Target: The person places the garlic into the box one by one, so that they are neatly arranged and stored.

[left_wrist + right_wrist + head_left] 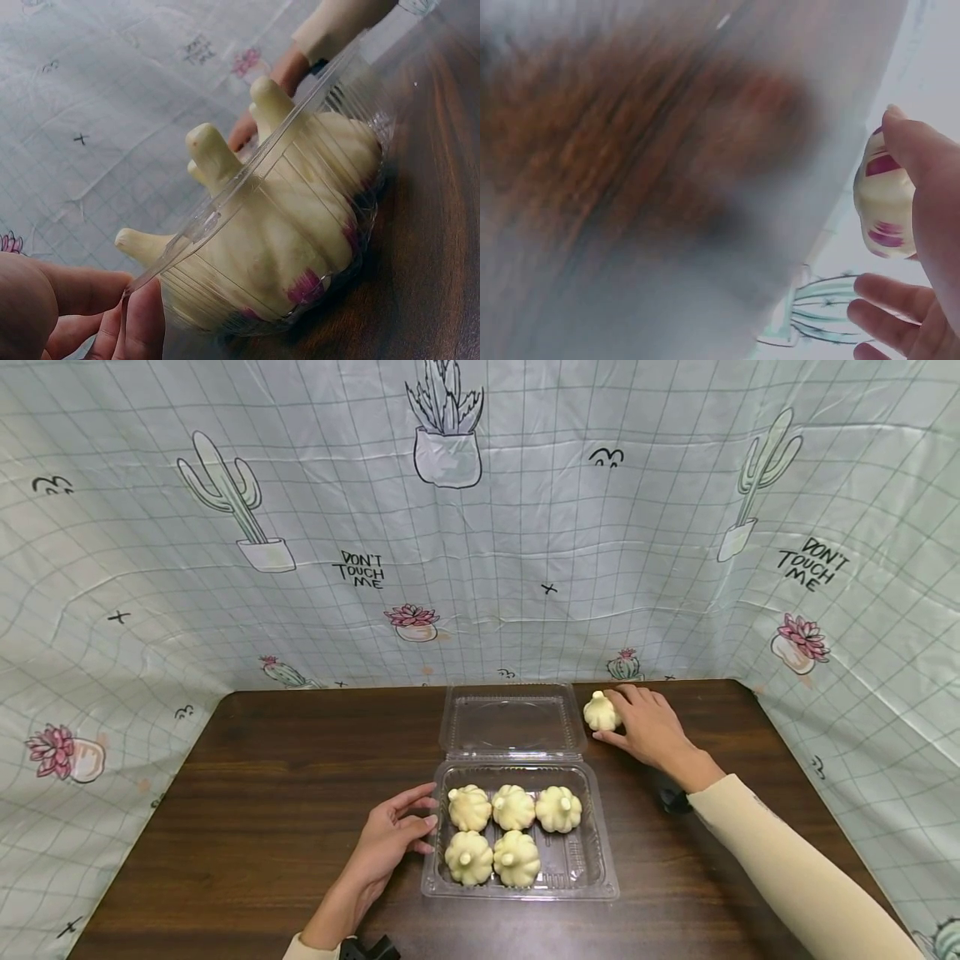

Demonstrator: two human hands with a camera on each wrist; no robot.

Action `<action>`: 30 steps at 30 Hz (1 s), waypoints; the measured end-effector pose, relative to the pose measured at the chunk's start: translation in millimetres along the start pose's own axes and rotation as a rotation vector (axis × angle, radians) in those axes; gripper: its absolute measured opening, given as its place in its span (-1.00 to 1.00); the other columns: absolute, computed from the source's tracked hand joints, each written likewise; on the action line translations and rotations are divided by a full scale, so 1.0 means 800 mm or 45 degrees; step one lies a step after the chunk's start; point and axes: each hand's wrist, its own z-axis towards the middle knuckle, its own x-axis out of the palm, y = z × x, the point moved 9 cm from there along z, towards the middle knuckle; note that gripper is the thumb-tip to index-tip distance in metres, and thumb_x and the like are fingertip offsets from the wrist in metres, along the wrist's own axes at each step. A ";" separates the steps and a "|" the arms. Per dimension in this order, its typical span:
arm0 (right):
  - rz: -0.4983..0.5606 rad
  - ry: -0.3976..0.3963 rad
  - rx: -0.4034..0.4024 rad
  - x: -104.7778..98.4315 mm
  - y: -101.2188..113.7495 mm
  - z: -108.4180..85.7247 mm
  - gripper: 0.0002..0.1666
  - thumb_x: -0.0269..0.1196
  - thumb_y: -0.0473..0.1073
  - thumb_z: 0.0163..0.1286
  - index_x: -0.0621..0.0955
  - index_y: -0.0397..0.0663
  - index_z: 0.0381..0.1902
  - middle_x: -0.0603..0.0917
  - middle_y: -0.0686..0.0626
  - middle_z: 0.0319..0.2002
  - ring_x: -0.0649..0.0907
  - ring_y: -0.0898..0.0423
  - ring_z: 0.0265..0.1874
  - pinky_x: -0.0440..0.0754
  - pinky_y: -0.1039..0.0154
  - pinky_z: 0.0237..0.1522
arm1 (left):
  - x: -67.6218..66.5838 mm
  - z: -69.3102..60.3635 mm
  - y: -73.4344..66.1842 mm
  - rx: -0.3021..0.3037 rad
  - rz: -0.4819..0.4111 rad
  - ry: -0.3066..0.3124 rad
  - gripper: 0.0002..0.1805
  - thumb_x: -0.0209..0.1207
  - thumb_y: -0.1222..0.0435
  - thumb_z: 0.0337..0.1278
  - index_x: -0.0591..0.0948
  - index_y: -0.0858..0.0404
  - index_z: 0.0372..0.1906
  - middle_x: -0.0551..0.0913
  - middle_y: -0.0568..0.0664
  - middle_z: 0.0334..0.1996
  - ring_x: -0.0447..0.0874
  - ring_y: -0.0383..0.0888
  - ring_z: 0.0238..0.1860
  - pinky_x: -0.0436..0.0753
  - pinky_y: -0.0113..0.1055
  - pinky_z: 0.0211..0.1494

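In the head view a clear plastic container [609, 887] stands on the table, lid [512, 722] folded back behind it. Its tray holds several pale garlic bulbs [513, 808], with a bare spot at the near right. My left hand [382, 842] is at the left edge; the left wrist view shows this hand [82, 307] pinching the rim [196, 223] between thumb and finger. Right of the lid, my right hand [651, 724] grips another garlic bulb [600, 713]. In the right wrist view thumb and hand [937, 202] wrap that bulb [885, 196], its lower fingers spread.
The dark wooden table [300, 768] extends left and right of the container. A patterned cloth [510, 527] with cactus drawings hangs behind the table and along both sides.
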 end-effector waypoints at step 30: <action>0.110 -0.307 -0.209 -0.114 0.083 -0.065 -0.09 0.65 -0.16 0.01 0.56 -0.27 0.32 0.70 -0.24 0.13 0.64 -0.26 0.10 0.56 -0.27 0.15 | 0.001 -0.002 -0.001 -0.017 -0.018 0.002 -0.41 0.16 0.56 0.40 0.41 0.48 0.50 0.55 0.22 0.15 0.62 -0.25 -0.30 0.74 -0.40 -0.31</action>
